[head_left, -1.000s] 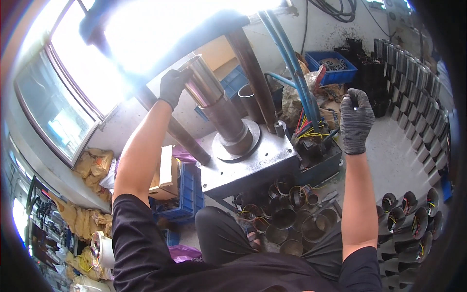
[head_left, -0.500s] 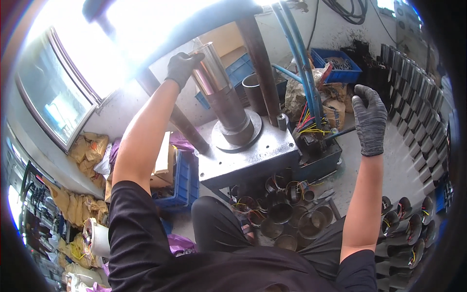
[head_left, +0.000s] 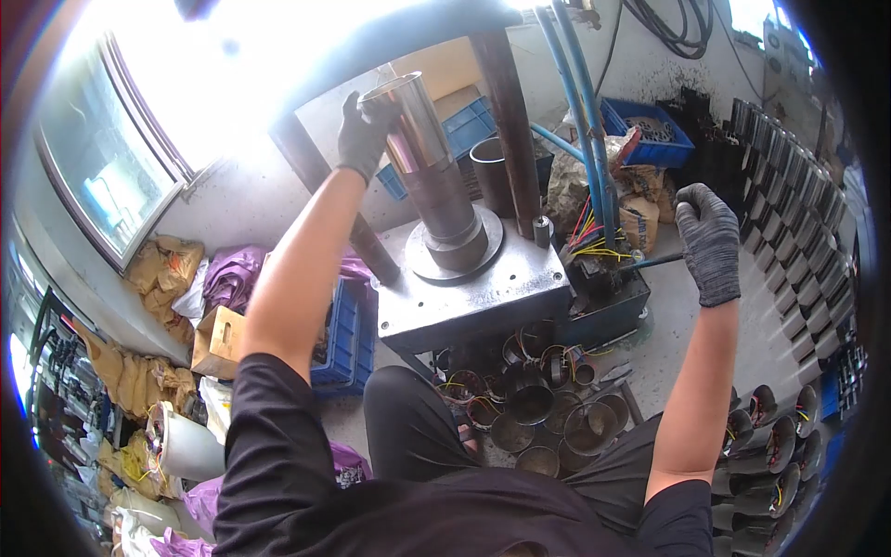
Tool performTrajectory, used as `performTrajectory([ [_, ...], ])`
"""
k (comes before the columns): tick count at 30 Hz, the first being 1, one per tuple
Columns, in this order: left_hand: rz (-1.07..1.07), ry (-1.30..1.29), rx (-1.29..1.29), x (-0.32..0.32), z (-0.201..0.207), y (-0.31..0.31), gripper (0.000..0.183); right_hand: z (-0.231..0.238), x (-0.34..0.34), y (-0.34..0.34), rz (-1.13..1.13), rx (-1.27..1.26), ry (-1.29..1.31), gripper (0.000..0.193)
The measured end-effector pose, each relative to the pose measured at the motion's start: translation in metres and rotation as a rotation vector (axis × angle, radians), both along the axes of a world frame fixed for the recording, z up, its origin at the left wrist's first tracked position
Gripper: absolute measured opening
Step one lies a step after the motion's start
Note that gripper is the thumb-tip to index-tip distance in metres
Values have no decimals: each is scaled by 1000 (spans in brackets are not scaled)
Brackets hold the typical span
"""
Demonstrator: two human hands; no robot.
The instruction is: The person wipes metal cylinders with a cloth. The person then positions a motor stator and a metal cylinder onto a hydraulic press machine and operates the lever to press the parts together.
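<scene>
A shiny metal cylinder stands upright on a darker, narrower cylindrical block, which rests on a round plate on the press table. My left hand, in a dark grey glove, is at the cylinder's upper left side with its fingers against the wall just below the rim. One digit sticks up apart from the rest. My right hand, in a grey knit glove, has its fingers curled at the end of a thin dark lever; the palm side is hidden.
Dark posts flank the cylinder. Blue pipes and coloured wires are right of the table. Ring-shaped parts crowd the floor below; stacked metal cylinders line the right. Blue crates and sacks are at left.
My left hand has shifted from the cylinder's rim down against its side, with one digit raised. My right hand has lowered slightly, its fingers curling more, and the lever's end has dipped.
</scene>
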State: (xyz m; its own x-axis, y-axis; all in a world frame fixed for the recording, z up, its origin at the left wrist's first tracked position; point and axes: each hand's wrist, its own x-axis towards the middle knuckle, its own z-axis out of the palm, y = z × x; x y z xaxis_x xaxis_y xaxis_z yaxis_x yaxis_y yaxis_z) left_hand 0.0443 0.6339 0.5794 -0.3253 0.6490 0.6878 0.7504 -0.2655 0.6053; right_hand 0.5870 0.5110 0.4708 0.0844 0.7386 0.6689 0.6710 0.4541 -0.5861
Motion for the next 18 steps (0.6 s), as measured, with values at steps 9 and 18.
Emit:
performTrajectory([
  [9, 22, -386, 18, 51, -258, -63, 70, 0, 8, -25, -4, -24, -330, 27],
  [18, -138, -323, -4, 37, -287, -54, 80, -1, 5, -98, 526, -350, -1061, 35],
])
